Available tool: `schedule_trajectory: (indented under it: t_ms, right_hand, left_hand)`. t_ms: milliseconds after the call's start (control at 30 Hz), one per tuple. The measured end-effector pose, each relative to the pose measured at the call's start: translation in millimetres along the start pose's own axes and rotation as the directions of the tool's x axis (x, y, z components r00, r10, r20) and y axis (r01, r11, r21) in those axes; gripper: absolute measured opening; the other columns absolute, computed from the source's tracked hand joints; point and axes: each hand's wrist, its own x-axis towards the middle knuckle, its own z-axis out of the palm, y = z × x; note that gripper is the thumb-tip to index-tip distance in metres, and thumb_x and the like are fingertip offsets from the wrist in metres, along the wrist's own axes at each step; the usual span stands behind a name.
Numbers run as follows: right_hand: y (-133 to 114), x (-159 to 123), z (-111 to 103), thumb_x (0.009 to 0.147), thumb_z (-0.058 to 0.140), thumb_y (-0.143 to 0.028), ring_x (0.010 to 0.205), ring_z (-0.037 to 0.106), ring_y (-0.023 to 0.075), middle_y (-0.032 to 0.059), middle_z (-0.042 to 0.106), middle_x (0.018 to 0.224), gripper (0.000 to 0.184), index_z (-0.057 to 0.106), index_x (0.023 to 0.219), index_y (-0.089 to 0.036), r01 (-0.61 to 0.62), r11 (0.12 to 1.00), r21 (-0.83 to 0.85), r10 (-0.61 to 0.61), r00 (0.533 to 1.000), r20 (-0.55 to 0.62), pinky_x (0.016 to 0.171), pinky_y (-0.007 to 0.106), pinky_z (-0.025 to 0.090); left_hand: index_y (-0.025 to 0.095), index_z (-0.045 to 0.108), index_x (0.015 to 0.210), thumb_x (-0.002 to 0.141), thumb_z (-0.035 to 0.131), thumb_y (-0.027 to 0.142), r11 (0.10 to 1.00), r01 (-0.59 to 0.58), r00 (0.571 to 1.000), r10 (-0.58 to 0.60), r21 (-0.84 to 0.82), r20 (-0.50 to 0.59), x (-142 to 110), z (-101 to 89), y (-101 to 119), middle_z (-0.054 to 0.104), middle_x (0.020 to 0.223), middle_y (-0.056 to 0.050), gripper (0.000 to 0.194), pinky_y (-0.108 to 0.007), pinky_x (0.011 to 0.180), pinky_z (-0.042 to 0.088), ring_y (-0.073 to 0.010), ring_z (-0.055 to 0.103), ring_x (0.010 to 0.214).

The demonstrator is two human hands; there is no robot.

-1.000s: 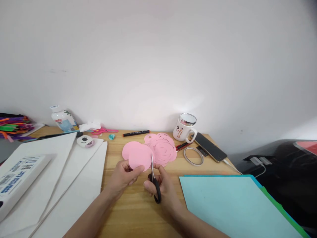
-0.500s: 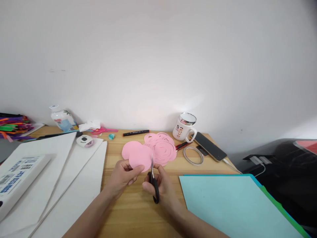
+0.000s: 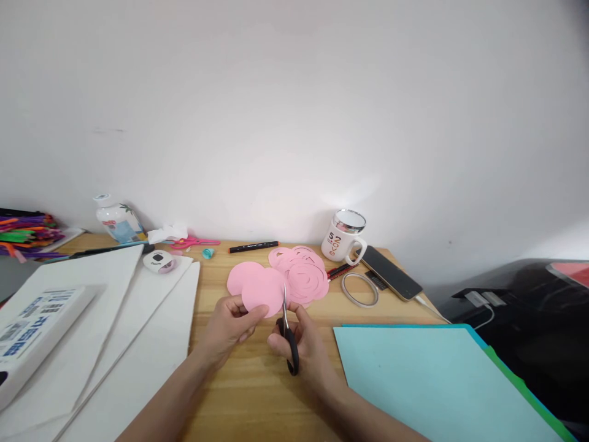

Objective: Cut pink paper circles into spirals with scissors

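My left hand point(image 3: 229, 325) pinches the near edge of a pink paper circle point(image 3: 262, 290), holding it just above the wooden desk point(image 3: 248, 380). My right hand point(image 3: 307, 344) grips black-handled scissors point(image 3: 288, 331), blades pointing away from me and set at the circle's right edge. Another pink circle point(image 3: 237, 277) lies flat behind the held one. To the right lies a pile of pink spiral-cut circles point(image 3: 304, 273).
White sheets point(image 3: 115, 344) and a white box point(image 3: 32, 331) cover the left side. Light blue and green paper point(image 3: 432, 380) lies at the right. At the back stand a mug point(image 3: 343, 236), phone point(image 3: 391, 273), tape ring point(image 3: 359, 288), black marker point(image 3: 253, 247), bottle point(image 3: 117, 221) and pink scissors point(image 3: 193, 243).
The scissors and right hand shift slightly along the circle's right edge. The left hand keeps its pinch almost unmoved.
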Motion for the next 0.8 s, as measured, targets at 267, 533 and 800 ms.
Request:
schedule_trajectory:
  t_ms: [267, 533, 800]
  right_hand:
    - [3.1, 0.1, -1.5, 0.064, 0.068, -0.041, 0.042, 0.039, 0.0091, -0.0105, 0.045, 0.048, 0.047, 0.042, 0.097, -0.021, 0.002, 0.997, -0.077, -0.004, 1.000, -0.018, 0.041, 0.020, 0.031]
    - [0.3, -1.3, -0.4, 0.066, 0.067, -0.041, 0.037, 0.039, 0.0082, -0.0107, 0.046, 0.046, 0.045, 0.041, 0.097, -0.020, -0.020, 0.997, -0.073, 0.020, 1.000, -0.003, 0.038, 0.019, 0.031]
    - [3.4, -0.5, 1.2, 0.060, 0.074, -0.044, 0.046, 0.042, 0.0092, -0.0081, 0.047, 0.056, 0.052, 0.044, 0.095, -0.021, -0.012, 1.000, -0.013, 0.012, 1.000, 0.012, 0.044, 0.020, 0.031]
  left_hand:
    - [0.016, 0.045, 0.050, 0.062, 0.071, 0.039, 0.998, -0.006, 1.000, 0.007, -0.065, 0.009, 0.3, -0.8, -0.5, 0.035, 0.037, 0.010, 0.037, -0.019, 0.038, 0.014, -0.0025, 0.023, 0.035]
    - [0.015, 0.045, 0.049, 0.066, 0.069, 0.037, 0.995, 0.000, 0.999, 0.004, -0.102, 0.039, 0.2, -1.1, -1.3, 0.042, 0.037, 0.008, 0.037, -0.018, 0.035, 0.017, -0.0026, 0.028, 0.032]
    - [0.014, 0.049, 0.052, 0.061, 0.073, 0.034, 0.996, 0.022, 1.000, -0.020, -0.083, 0.023, 0.9, -1.5, -5.1, 0.043, 0.036, 0.008, 0.033, -0.016, 0.034, 0.017, -0.0020, 0.028, 0.032]
